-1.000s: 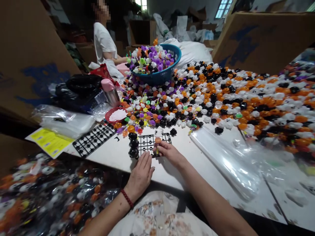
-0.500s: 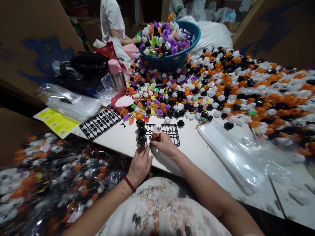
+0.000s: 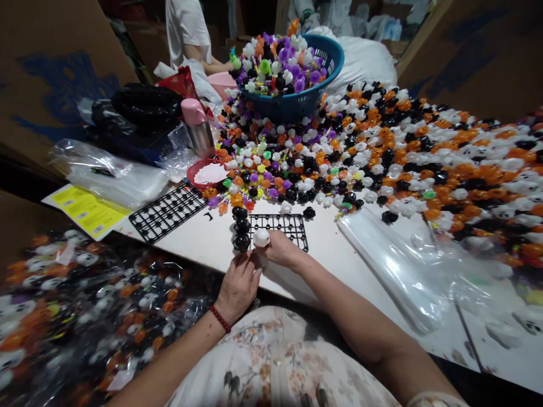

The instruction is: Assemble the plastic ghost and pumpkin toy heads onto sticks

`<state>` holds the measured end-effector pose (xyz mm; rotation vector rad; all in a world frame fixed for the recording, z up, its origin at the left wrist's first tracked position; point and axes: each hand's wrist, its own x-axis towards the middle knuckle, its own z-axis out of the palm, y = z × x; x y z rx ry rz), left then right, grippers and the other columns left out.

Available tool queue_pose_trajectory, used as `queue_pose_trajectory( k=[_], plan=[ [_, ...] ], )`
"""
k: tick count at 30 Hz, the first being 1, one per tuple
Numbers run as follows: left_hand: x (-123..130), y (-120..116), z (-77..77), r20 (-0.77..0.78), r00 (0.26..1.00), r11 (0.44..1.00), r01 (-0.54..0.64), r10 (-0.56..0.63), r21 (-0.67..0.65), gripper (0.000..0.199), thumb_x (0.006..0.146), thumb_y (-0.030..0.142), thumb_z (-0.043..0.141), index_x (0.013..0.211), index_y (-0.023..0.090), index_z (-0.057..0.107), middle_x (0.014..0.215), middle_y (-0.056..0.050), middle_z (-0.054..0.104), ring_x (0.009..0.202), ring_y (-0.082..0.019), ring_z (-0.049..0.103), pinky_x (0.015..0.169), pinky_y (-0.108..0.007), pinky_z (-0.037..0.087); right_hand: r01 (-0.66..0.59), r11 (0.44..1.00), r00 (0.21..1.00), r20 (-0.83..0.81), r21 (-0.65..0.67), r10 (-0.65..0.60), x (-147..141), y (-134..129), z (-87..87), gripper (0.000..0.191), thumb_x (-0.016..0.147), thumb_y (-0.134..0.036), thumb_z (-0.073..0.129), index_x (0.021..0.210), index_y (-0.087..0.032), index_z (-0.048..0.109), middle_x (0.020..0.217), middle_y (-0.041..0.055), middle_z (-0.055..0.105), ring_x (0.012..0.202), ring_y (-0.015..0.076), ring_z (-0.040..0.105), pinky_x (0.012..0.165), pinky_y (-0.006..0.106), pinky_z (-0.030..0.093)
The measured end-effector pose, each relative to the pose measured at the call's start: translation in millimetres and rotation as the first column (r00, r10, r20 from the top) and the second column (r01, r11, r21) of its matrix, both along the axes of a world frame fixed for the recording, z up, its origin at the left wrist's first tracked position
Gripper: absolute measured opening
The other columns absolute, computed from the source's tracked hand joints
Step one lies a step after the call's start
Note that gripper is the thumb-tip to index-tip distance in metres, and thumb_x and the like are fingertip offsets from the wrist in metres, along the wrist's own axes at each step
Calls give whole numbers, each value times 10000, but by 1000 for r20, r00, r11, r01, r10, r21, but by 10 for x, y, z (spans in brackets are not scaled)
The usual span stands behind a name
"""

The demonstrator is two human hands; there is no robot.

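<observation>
A black grid rack [image 3: 288, 225] lies on the table in front of me. Along its left side stands a column of several shiny black toy heads [image 3: 241, 226]. My right hand [image 3: 282, 249] pinches a round white toy head [image 3: 261, 238] over the rack's near left part, just right of the black column. Its lower part is hidden by the fingers. My left hand [image 3: 238, 285] rests at the near table edge, fingers stretched toward the rack's near left corner, thumb apart. Whether its fingertips touch the rack is hard to tell.
A second black grid rack [image 3: 167, 212] lies to the left. Behind spreads a pile of toy heads [image 3: 382, 141], with a full blue basket [image 3: 335, 59], a pink-lidded flask [image 3: 199, 130] and a red basket [image 3: 190, 174]. Clear plastic bags [image 3: 394, 271] lie right. Someone in a white shirt [image 3: 189, 28] sits beyond.
My right hand has moved the white toy head a little left and toward me, and tilted it, next to the black column. My left hand has hardly moved. The view has shifted slightly.
</observation>
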<state>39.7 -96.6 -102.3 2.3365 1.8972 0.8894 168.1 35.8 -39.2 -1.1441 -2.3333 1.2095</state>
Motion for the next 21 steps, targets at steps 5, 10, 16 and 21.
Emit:
queue_pose_trajectory(
  k=[5,10,16,21],
  plan=[
    [-1,20,-14,-15,1000,998,-2,3,64,376,921,192,535,1288,114,555,1278,-175,606,1267,-307,502,1057,-511,474,-4,1000,1000,-6,10,4,2,-9,-22,51,755,-207,681,774,-165,657,711,3,663,657,149,579,589,217,378],
    [-22,48,1,-99,994,980,58,-40,191,443,888,125,582,1325,82,520,1241,-181,630,1206,-304,546,1008,-482,495,33,998,997,-77,45,-30,21,-133,-130,72,776,-237,664,808,-176,646,761,-1,671,702,147,592,620,208,400],
    [-81,129,-38,-237,969,935,142,-64,325,418,863,71,605,1278,73,548,1142,-177,679,1133,-321,601,969,-493,487,-61,996,998,-19,72,62,86,-16,-119,115,767,-228,705,861,-192,651,789,-17,652,705,134,580,608,205,396],
    [-88,164,-71,-280,958,907,174,-65,383,364,856,55,601,1218,88,576,1085,-155,704,1096,-317,629,949,-484,485,455,872,886,11,178,-464,791,406,70,239,887,-404,650,990,-189,634,917,46,672,811,165,615,721,264,465]
  ],
)
